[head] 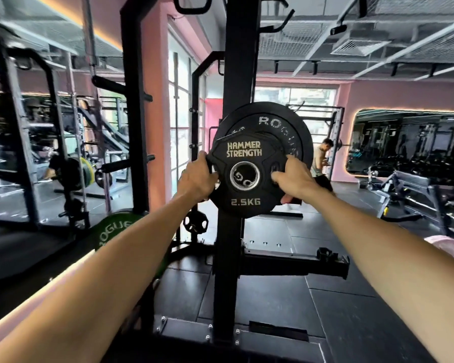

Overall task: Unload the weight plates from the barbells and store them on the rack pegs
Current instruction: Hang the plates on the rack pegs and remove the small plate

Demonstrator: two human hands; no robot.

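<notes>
We are storing the 2.5 kg plate (pixel 244 176): both hands, left (pixel 198 179) and right (pixel 294 179), are gripping its rim slots, holding it before the rack post (pixel 228 258), against a bigger plate (pixel 281 127) already stored. Next, we judge, its hole needs lining up with the peg, which is hidden from us.

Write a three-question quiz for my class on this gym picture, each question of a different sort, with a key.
1. True or false: only the left hand holds the 2.5 kg plate.
2. What sits directly behind that plate? A) a larger black plate B) a kettlebell C) a mirror
3. Fill in: the brand printed on the small plate is Hammer ____.

Key
1. False: the right hand grips the opposite edge, fingers in a grip slot.
2. A, against the black rack upright.
3. Strength.
</notes>
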